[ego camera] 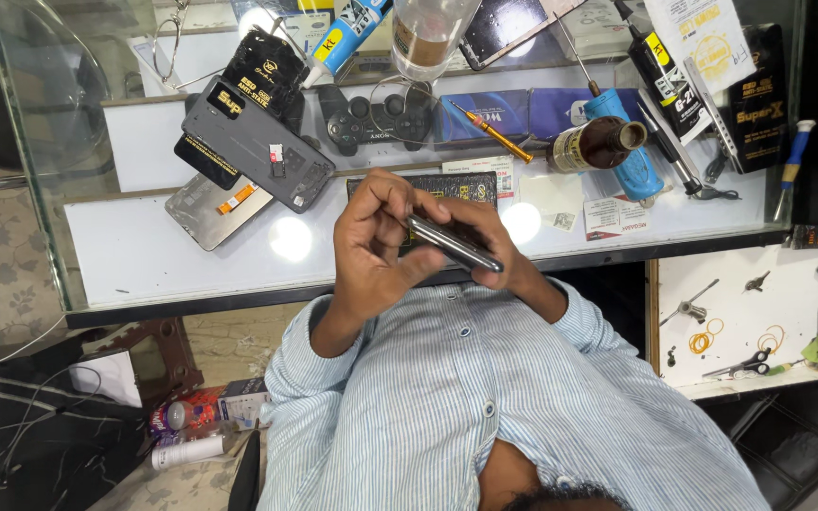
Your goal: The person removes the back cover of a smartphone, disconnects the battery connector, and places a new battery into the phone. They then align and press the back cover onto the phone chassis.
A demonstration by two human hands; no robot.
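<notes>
A slim dark phone (453,244) is seen edge-on, held above the near edge of a glass counter (144,255). My left hand (376,248) grips its left end, thumb underneath and fingers curled over the top. Behind the phone's right part, my right hand (492,237) supports it from the far side. Both hands hover in front of my light blue striped shirt (485,397). The phone's face is turned away, so its screen cannot be seen.
On the counter lie a grey phone back panel (256,144), a loose screen part (208,214), a black game controller (376,118), a yellow screwdriver (490,133), a brown bottle (598,144) and glue tubes (660,71). A white side table (740,312) at right holds scissors (745,364).
</notes>
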